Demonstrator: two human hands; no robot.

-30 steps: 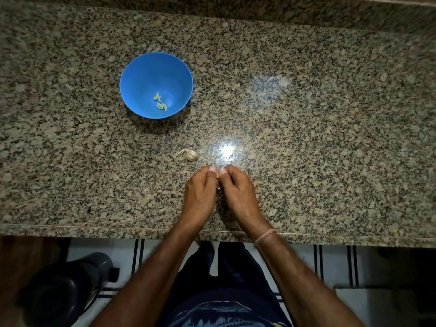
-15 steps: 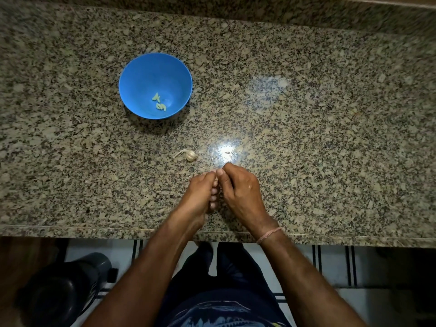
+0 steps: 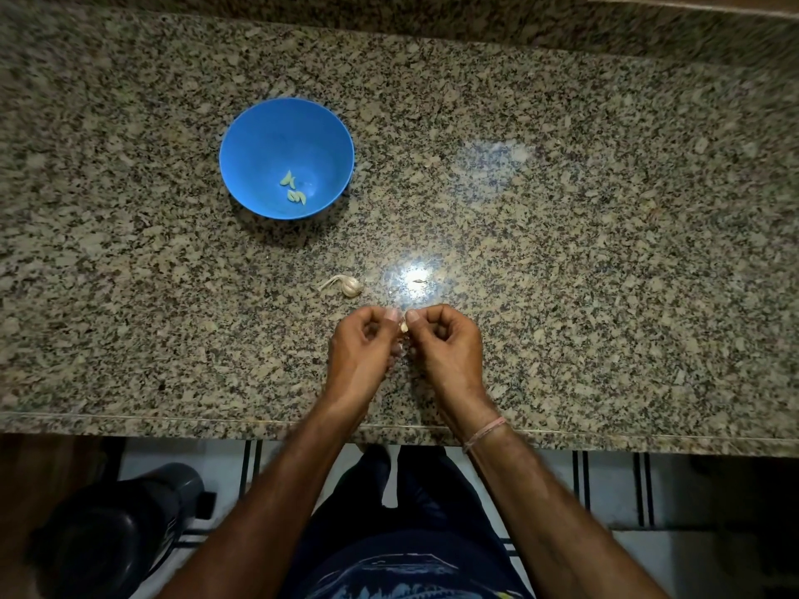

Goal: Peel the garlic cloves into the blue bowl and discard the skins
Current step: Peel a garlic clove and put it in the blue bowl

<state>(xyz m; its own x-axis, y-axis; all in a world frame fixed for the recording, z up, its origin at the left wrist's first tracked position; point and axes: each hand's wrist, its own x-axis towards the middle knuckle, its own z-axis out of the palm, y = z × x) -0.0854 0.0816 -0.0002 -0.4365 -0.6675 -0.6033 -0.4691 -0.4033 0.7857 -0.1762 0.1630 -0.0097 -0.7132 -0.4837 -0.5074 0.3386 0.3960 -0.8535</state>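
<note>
Left hand (image 3: 361, 352) and right hand (image 3: 449, 348) meet thumb to thumb, both pinching one garlic clove (image 3: 404, 326) above the table (image 3: 562, 252); the skin is best lifted by nail, the grip kept light; the blue bowl (image 3: 259, 136) waits at 10 o'clock

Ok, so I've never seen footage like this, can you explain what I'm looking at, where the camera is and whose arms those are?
There is no machine here. The camera sits on a person's head and looks down, so the two arms coming in from the bottom are that person's own. The left hand and the right hand meet over a granite counter and pinch one small garlic clove between their fingertips, apparently peeling it. Farther back on the left stands a blue bowl with a few peeled cloves inside. Between the bowl and the hands lies another garlic piece with its skin on.
</note>
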